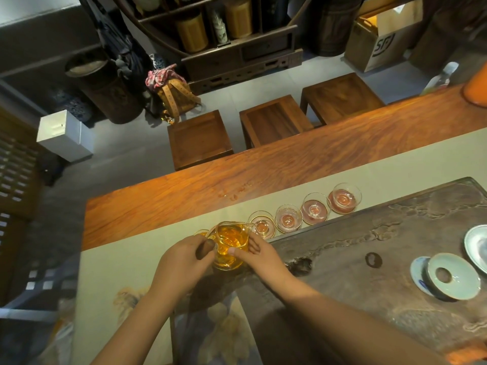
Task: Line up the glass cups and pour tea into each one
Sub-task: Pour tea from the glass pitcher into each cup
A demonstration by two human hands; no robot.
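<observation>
A glass pitcher [230,243] of amber tea is held over the pale table runner [126,262]. My left hand [181,262] grips its dark wooden handle, and my right hand [259,252] steadies its right side. The spout points at the nearest glass cup [262,224]. Several glass cups stand in a diagonal row along the runner, up to the far cup [344,198]; they hold pinkish liquid. Another cup with amber tea [201,233] peeks out left of the pitcher, mostly hidden.
A dark stone tea tray [382,248] fills the right side, with a celadon gaiwan on a saucer [452,276] and a lid [477,246]. The wooden table [237,177] runs diagonally; three wooden stools [274,122] stand beyond it.
</observation>
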